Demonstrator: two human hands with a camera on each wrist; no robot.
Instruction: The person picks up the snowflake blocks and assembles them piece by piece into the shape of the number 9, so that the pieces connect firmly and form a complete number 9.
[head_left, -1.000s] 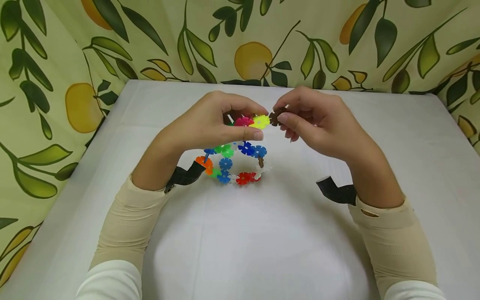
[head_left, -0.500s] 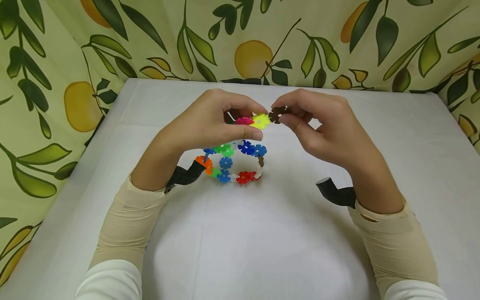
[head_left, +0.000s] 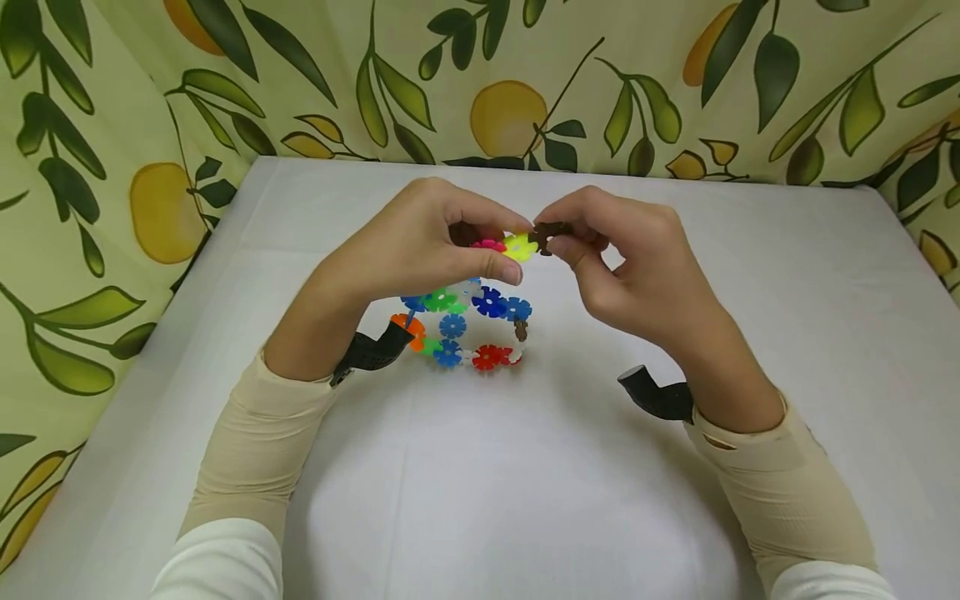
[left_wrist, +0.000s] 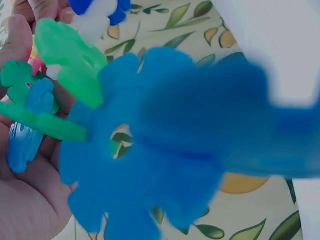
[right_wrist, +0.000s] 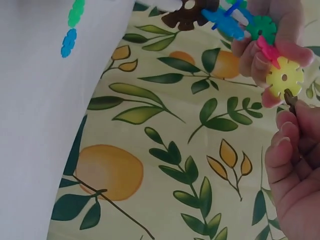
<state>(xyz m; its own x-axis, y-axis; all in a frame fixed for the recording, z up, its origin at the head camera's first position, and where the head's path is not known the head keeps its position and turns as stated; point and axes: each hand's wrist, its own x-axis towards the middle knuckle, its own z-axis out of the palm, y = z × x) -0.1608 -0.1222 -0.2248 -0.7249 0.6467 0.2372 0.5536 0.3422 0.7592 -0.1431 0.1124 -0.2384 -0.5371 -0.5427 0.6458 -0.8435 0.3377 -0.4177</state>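
In the head view my left hand (head_left: pixel 420 242) holds the linked plastic snowflake discs by a yellow disc (head_left: pixel 519 247), with a pink disc (head_left: pixel 489 245) joined beside it. My right hand (head_left: pixel 637 258) pinches a brown snowflake disc (head_left: pixel 550 237) edge-on against the yellow one's rim, as the right wrist view also shows; whether their slots are engaged, I cannot tell. Below the left hand hangs or stands the rest of the structure, a frame with a blue disc (head_left: pixel 452 326), red discs (head_left: pixel 487 357) and an orange disc (head_left: pixel 408 327). Green discs (left_wrist: pixel 70 55) lie near the left palm.
A white-covered table (head_left: pixel 525 483) lies beneath both hands. Behind it hangs a leaf-and-fruit patterned cloth (head_left: pixel 510 75). Black camera mounts (head_left: pixel 656 394) stick out from both wrists, the left one close to the structure's orange disc.
My right hand has shifted slightly left and turned, bringing the brown disc closer against the yellow one and tilting it. The left hand has stayed nearly still; the structure below has swayed a little.
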